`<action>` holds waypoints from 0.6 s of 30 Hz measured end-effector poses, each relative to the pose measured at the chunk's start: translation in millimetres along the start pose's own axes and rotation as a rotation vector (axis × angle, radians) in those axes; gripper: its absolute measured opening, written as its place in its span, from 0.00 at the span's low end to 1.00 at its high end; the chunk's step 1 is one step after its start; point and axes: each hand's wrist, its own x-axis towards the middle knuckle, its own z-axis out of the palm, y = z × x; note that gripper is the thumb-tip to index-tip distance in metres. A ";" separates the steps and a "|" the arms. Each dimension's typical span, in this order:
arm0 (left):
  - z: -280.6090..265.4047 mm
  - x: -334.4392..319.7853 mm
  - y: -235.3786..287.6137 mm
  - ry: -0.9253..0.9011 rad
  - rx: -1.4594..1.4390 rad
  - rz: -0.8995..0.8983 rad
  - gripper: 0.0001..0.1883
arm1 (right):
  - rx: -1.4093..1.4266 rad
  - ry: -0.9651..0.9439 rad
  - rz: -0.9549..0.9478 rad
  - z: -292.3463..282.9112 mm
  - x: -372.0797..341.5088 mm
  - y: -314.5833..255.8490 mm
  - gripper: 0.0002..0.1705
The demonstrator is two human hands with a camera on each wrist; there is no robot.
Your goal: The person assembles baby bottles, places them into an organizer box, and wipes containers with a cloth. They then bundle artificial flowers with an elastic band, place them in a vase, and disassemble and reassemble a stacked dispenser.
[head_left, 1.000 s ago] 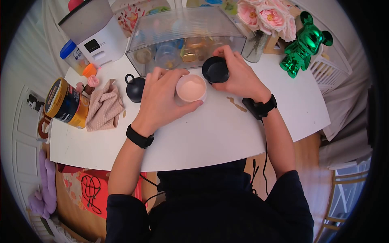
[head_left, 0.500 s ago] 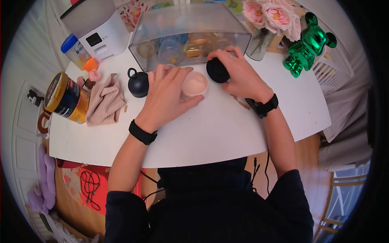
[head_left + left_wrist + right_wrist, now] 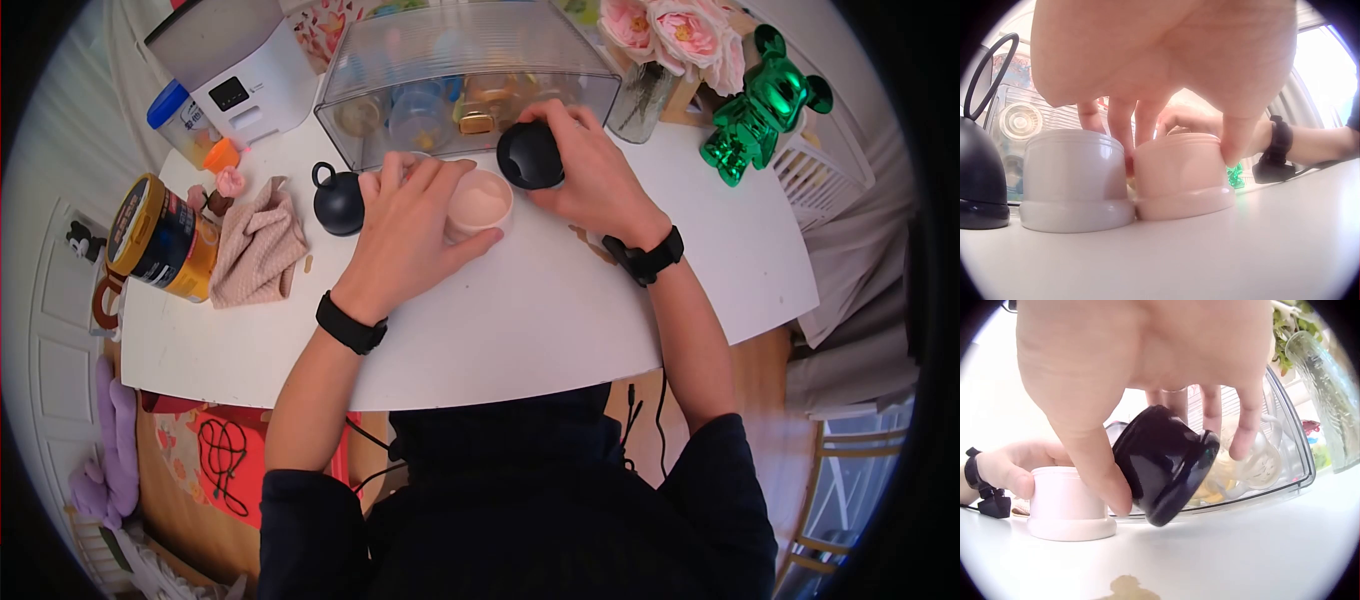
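My left hand (image 3: 405, 225) pinches a pink cup (image 3: 478, 203), thumb on one side and fingers on the other. This cup stands upright on the white table, its wide ring at the bottom. Right beside it in the left wrist view is a pale grey cup (image 3: 1075, 178) of the same shape, mostly hidden under the hand in the head view. My right hand (image 3: 595, 170) grips a black cup (image 3: 1163, 462) between thumb and fingers, tilted and raised over the table. Left of the left hand sits a black dome with a ring handle (image 3: 340, 205).
Behind the hands stands a clear storage box (image 3: 470, 100) holding several containers. Left are a beige cloth (image 3: 260, 245), a yellow-and-black tub (image 3: 165, 240) and a white dispenser (image 3: 245, 90). Right are a glass vase (image 3: 640, 105) of pink flowers and a shiny green bear figure (image 3: 760, 115).
My right hand has turned and tilted the black cup; its hollow inside showed at first, now a smooth dark face shows. The left hand stays at the pink cup.
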 end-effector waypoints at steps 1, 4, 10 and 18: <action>0.3 0.2 -0.2 0.001 -0.002 -0.003 0.36 | 0.000 0.000 0.001 -0.1 0.0 0.5 0.40; 0.6 -0.1 -0.2 0.006 -0.003 -0.002 0.35 | 0.016 -0.040 0.007 -0.3 0.4 1.4 0.41; 1.5 -0.2 -0.5 0.007 0.007 -0.009 0.36 | 0.008 -0.030 0.059 -0.4 -0.4 -2.0 0.46; 1.5 -0.6 -2.1 0.024 0.026 -0.004 0.36 | 0.053 -0.092 -0.001 2.7 -6.9 4.2 0.42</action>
